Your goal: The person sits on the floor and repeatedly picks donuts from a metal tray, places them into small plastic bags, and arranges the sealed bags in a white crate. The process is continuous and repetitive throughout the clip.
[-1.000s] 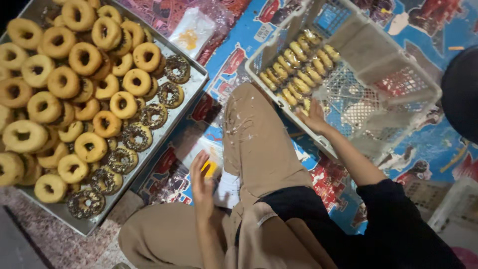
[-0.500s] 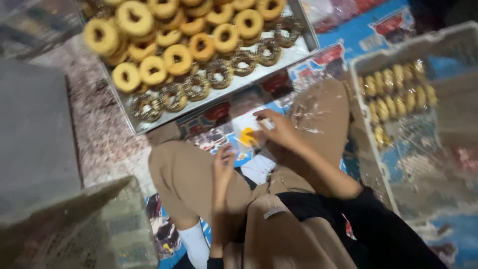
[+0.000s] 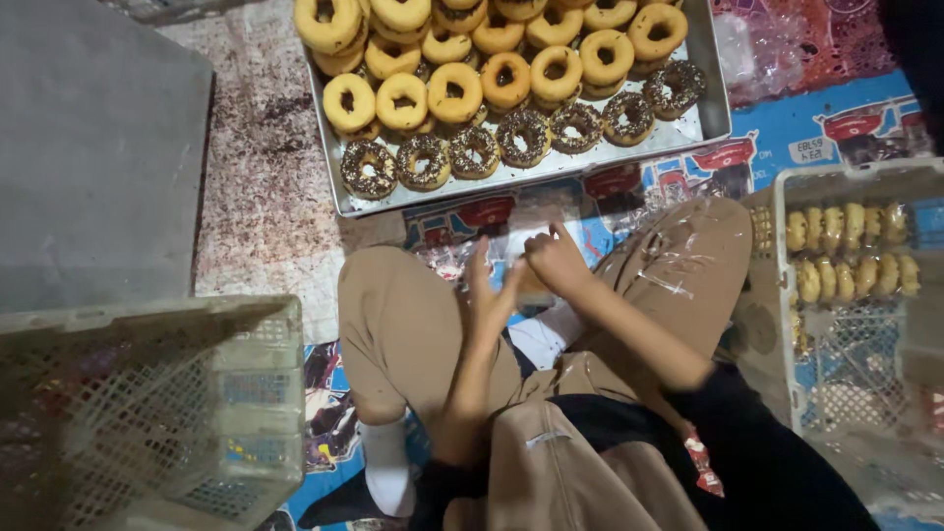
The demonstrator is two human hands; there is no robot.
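Note:
I sit cross-legged on a printed mat. My right hand (image 3: 556,261) pinches a clear plastic bag (image 3: 575,211) just above my knees. My left hand (image 3: 489,295) stands upright beside it with its fingers straight and apart, touching the right hand. A metal tray (image 3: 715,108) lies in front of my hands. It holds several plain yellow doughnuts (image 3: 452,93) and a near row of chocolate-sprinkled doughnuts (image 3: 521,138).
A white plastic crate (image 3: 779,295) at my right holds rows of wrapped yellow doughnuts (image 3: 846,256). Another mesh crate (image 3: 147,393) stands at the lower left, under a grey slab (image 3: 98,147). More clear plastic (image 3: 767,49) lies beyond the tray's right end.
My right hand left the crate at my right and came in to meet the left hand over my lap. The small yellow thing in my left hand is out of sight.

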